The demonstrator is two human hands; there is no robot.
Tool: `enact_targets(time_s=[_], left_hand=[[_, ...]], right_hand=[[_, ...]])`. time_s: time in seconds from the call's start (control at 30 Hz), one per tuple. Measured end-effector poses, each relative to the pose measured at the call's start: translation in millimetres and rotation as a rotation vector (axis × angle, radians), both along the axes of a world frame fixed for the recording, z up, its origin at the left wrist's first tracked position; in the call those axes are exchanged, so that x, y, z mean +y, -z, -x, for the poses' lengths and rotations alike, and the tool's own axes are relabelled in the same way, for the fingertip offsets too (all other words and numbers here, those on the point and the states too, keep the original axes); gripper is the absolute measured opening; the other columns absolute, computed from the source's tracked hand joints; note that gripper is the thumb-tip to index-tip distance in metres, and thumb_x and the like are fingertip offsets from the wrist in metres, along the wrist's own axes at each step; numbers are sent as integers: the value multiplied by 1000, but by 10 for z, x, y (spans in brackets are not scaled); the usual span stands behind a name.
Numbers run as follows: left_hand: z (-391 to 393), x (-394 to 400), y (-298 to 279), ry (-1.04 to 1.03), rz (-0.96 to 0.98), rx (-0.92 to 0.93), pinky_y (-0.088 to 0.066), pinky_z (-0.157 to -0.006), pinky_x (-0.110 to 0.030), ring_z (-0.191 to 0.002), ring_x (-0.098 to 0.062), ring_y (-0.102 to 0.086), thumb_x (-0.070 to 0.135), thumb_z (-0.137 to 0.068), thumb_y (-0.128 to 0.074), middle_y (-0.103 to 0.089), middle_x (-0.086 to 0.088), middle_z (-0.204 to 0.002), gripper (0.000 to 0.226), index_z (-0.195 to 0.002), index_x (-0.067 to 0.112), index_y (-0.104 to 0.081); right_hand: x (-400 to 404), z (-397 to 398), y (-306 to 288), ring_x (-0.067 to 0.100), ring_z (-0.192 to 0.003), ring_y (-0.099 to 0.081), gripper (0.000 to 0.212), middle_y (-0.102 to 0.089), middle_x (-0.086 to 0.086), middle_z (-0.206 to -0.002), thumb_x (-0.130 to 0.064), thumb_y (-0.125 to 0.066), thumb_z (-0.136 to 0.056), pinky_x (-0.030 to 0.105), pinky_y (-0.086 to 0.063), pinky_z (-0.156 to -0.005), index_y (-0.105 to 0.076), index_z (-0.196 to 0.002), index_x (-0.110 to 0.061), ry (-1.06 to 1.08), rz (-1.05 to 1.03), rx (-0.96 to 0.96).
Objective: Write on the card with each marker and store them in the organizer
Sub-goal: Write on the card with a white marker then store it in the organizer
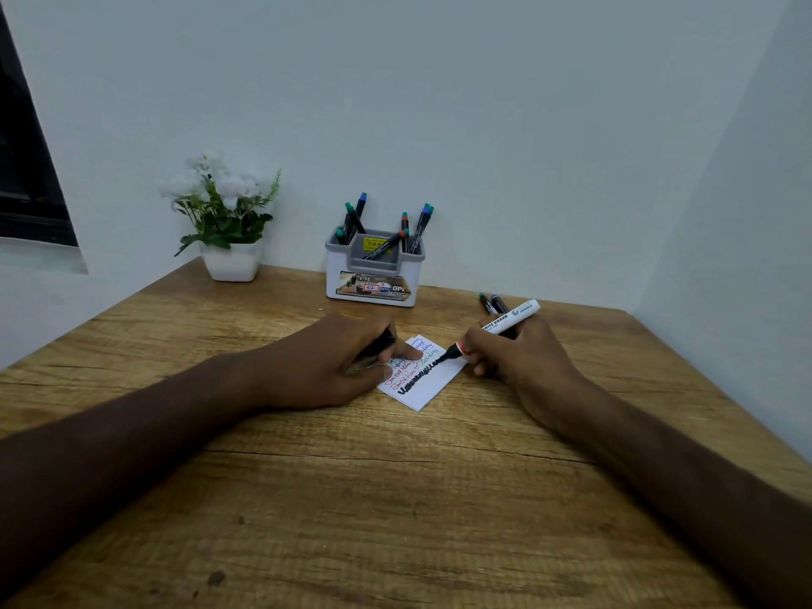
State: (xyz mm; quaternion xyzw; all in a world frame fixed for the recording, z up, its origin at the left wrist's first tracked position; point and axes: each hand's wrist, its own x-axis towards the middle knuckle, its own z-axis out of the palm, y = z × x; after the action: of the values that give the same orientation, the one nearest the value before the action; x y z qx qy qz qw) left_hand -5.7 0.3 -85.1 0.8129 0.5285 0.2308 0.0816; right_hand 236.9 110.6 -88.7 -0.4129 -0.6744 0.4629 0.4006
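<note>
Your right hand (505, 349) pinches the light, stiff marker (505, 326) low on its barrel, tip on the thin, slippery card (433, 380) on the tabletop (395, 498), while your left hand (351, 362), curled round a dark cap, pins it.

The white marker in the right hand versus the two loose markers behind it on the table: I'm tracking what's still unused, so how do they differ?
The white marker is gripped by the right hand, tip on the card; the two loose markers lie flat on the table, untouched. Its barrel is white with print; theirs are dark. It is uncapped; theirs show green and purple ends. All three sit outside the organizer.
</note>
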Motion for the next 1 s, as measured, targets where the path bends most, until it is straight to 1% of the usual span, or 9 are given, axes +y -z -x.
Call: enact_targets(time_s=[0.1, 0.37, 0.5, 0.57, 0.7, 0.77, 0.83, 0.9, 1.0], left_hand=[[1, 2, -6, -8, -16, 10, -51, -66, -38, -86, -6, -65, 36, -101, -62, -72, 10, -110, 28, -92, 51, -40], [-21, -18, -23, 15, -7, 2, -54, -72, -45, -103, -12, -68, 41, -98, -55, -72, 10, -120, 23, -90, 54, -38], [-5, -4, -11, 13, -28, 23, -53, -70, -40, -93, -4, -66, 35, -101, -59, -72, 13, -123, 27, -91, 50, -39], [6, -1, -1, 15, -37, 22, -52, -69, -36, -92, -3, -66, 34, -102, -59, -72, 14, -125, 26, -91, 48, -39], [13, 2, 3, 13, -19, 16, -53, -70, -41, -99, -7, -68, 34, -101, -58, -71, 15, -129, 25, -90, 45, -39], [12, -18, -14, 23, -11, 12, -47, -66, -32, -94, 0, -66, 28, -104, -59, -69, 18, -132, 27, -91, 42, -40], [5, -48, -35, 38, 13, -13, -47, -71, -29, -102, 12, -62, 25, -106, -56, -67, 20, -135, 20, -93, 34, -44], [6, -65, -54, 38, 55, -54, -50, -80, -35, -117, 7, -60, 24, -109, -51, -65, 23, -137, 16, -95, 31, -45], [4, -63, -56, 21, 76, -28, -46, -76, -32, -101, -3, -62, 31, -111, -43, -67, 23, -128, 11, -102, 36, -46]], right_hand=[[11, -1, 0, 17, -55, -65, 12, -78, 21, -77, -4, -78, -86, 21, -51, -51, -78, -86, 8, 8, -1, -1], [58, -11, 10, 19, -59, -65, 13, -76, 18, -71, -8, -77, -85, 29, -52, -59, -78, -83, 5, 37, 12, 6], [73, -20, 13, 22, -63, -67, 13, -77, 24, -78, -9, -77, -84, 31, -53, -62, -80, -82, 3, 39, 6, 0], [63, -20, 4, 20, -62, -67, 13, -78, 21, -76, -10, -77, -85, 30, -53, -61, -80, -82, 2, 53, 8, -16], [63, -34, 9, 15, -60, -67, 11, -76, 9, -69, -14, -79, -82, 32, -52, -60, -78, -80, -3, 136, -52, -2], [71, -64, -22, 14, -66, -69, 10, -77, 8, -71, -16, -80, -81, 37, -58, -70, -77, -83, -6, 177, -108, 66], [47, -75, -64, 22, -75, -71, 14, -76, 14, -76, -7, -79, -84, 41, -62, -82, -73, -90, 4, 103, -72, 234], [-41, -63, -107, 27, -75, -70, 11, -72, 16, -78, 0, -73, -92, 38, -64, -78, -68, -92, 11, -41, 23, 416], [-205, -21, -147, 26, -70, -71, 16, -73, 17, -79, 2, -57, -102, 31, -64, -69, -68, -92, 7, -194, 79, 466]])
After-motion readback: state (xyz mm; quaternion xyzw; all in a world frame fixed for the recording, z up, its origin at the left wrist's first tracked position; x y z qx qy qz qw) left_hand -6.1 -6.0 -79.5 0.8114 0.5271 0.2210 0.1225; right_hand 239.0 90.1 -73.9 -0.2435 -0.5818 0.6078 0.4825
